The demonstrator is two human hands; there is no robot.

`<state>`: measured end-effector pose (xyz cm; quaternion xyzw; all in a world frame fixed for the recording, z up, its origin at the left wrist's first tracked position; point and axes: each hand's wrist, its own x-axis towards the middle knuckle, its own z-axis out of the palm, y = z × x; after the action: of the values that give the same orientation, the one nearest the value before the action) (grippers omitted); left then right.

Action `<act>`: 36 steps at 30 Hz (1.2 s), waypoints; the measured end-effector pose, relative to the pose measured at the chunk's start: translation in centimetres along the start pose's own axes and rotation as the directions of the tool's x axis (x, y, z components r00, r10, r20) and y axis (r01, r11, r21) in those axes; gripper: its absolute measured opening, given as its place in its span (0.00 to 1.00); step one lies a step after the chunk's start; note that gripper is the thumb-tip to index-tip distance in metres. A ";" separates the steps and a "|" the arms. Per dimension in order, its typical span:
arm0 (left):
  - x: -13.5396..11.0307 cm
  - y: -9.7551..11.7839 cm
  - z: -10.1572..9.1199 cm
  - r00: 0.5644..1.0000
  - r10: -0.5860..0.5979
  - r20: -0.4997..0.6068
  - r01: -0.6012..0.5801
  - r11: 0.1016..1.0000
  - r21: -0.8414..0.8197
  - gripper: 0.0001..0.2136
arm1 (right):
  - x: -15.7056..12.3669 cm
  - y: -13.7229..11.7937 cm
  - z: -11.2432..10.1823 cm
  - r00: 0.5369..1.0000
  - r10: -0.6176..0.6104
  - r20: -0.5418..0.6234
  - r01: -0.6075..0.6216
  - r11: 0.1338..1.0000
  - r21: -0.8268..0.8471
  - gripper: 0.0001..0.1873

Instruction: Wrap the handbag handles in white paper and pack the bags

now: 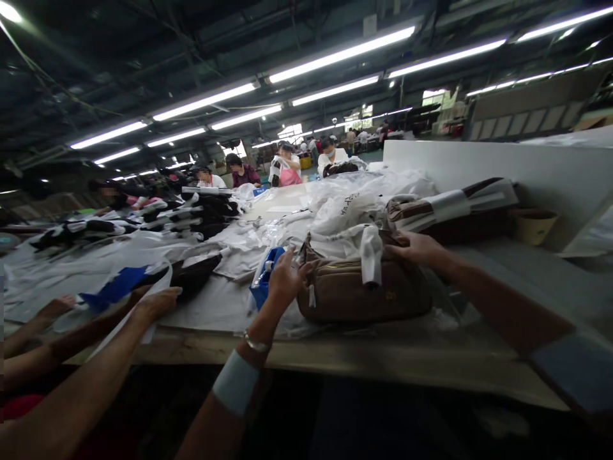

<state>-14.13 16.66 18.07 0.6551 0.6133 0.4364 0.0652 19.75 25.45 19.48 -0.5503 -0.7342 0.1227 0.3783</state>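
A brown zippered bag (354, 294) rests near the front edge of the table, with a white wrapped strip (370, 255) over its top and front. At the bag's upper left corner, my left hand (286, 279) has its fingers closed on the edge. My right hand (419, 249) grips the top rim at the right end, some of its fingers hidden behind the bag. Just left of my left hand lies a blue packet (262, 287) with white bits on it.
Co-workers' hands (156, 303) handle white and blue material at left. Dark stacked pieces (211, 214) lie beyond them. Clear plastic bags (345, 207) cover the middle. Another wrapped brown bag (445, 211), a tan cup (534, 225) and a white partition (479, 163) stand right.
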 end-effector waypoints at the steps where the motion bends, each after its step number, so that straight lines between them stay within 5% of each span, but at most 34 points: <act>1: -0.5 -0.5 0.5 0.998 0.054 0.025 -0.054 0.999 0.007 0.25 | -0.7 0.8 0.7 1.000 -0.011 0.002 0.011 0.998 -0.062 0.30; 4: -2.7 -1.8 1.9 0.965 0.166 0.203 -0.165 0.986 -0.021 0.27 | -4.3 3.1 2.9 0.976 -0.177 0.127 0.194 0.972 -0.132 0.32; 6: -3.5 -2.6 3.2 0.938 0.163 0.305 -0.169 0.986 -0.005 0.36 | -6.4 4.5 4.5 0.943 -0.256 0.211 0.289 0.946 -0.145 0.35; 9: -3.2 -3.7 5.2 0.916 0.101 0.389 -0.132 0.990 0.054 0.48 | -7.7 6.1 6.5 0.930 -0.252 0.268 0.301 0.939 -0.163 0.44; 12: -2.3 -4.2 6.3 0.930 0.096 0.354 -0.126 0.990 0.062 0.38 | -7.0 6.4 7.0 0.952 -0.199 0.233 0.242 0.955 -0.170 0.38; 17: -3.1 -2.4 3.7 0.971 0.089 0.222 -0.088 0.996 -0.015 0.19 | -6.7 5.5 3.8 0.960 -0.210 0.184 0.240 0.957 -0.161 0.19; 22: -4.0 -1.1 0.5 0.879 0.067 0.473 -0.008 0.992 -0.125 0.12 | -8.8 5.3 1.4 0.899 -0.198 0.392 0.267 0.955 -0.130 0.17; 24: -2.6 -1.8 0.5 0.911 0.023 0.411 0.019 0.995 -0.099 0.14 | -8.9 4.1 1.5 0.902 -0.224 0.370 0.287 0.950 -0.124 0.15; 27: 1.3 -3.8 1.8 0.978 -0.055 0.200 0.060 0.998 -0.017 0.13 | -7.1 0.9 2.7 0.909 -0.288 0.302 0.305 0.952 -0.011 0.14; 31: 6.8 -6.8 5.6 0.979 -0.127 0.158 0.120 0.991 0.057 0.11 | -1.6 -3.0 6.8 0.904 -0.290 0.315 0.214 0.943 0.255 0.15; 36: 10.2 -9.2 10.5 0.941 -0.208 0.268 0.184 0.976 0.114 0.09 | 5.6 -5.3 15.3 0.878 -0.053 0.476 -0.270 0.766 0.584 0.11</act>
<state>-15.56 32.39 11.00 0.6478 0.6786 0.3044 0.1651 4.74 32.16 14.51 -0.3870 -0.6834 0.5133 0.3459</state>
